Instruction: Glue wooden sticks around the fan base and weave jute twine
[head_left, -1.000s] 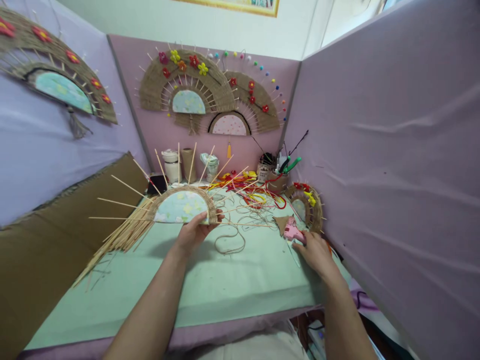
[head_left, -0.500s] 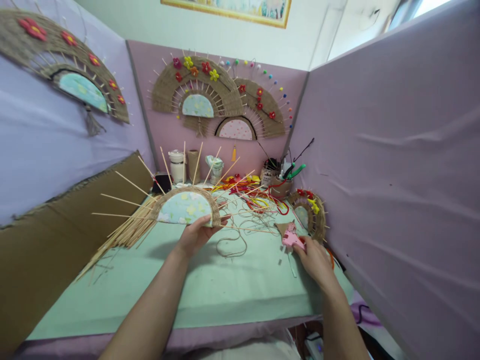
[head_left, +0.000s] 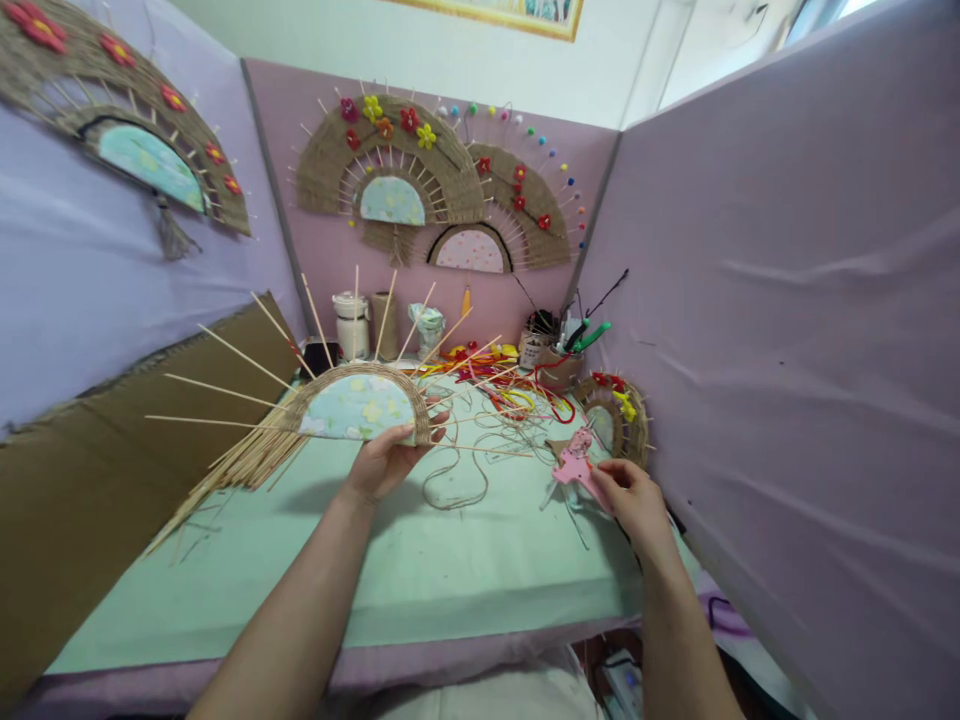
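My left hand is closed on the right end of a half-round fan, thumb in front and fingers behind. The fan has pale blue floral cloth in the middle and a twine-wrapped rim. Thin bamboo sticks radiate from that rim. On the right, my right hand has thumb and fingers pinched at the handle end of a pink hot glue gun, which rests low over the table. Loose twine trails on the cloth between the two hands.
A bundle of bamboo sticks lies left beside a cardboard panel. Coloured pipe cleaners spread at the back, near a pot of tools. A small finished fan leans against the right partition.
My right hand has slid back along the glue gun's handle to a looser grip, and the gun has turned. The fan has shifted slightly left in view with my left hand.
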